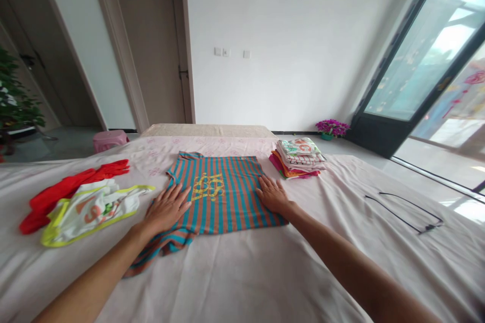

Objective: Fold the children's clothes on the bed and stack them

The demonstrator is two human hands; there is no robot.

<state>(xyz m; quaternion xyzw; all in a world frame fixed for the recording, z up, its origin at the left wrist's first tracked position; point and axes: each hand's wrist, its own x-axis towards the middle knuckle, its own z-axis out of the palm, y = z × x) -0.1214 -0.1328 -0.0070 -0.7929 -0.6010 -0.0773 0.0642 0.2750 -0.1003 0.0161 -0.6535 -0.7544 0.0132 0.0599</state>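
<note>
Left hand (pixel 167 208), right hand (pixel 273 195) flat on striped shirt (pixel 238 197), grips apart (palms down); folded stack (pixel 298 157) near far edge of sheet (pixel 242 277).

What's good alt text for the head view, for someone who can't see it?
A person's left hand and right hand lie palm-down on a striped shirt spread over a pale cloth. To the shirt's left lie a red garment and a white garment; to its right, a stack of folded clothes and glasses.
</note>
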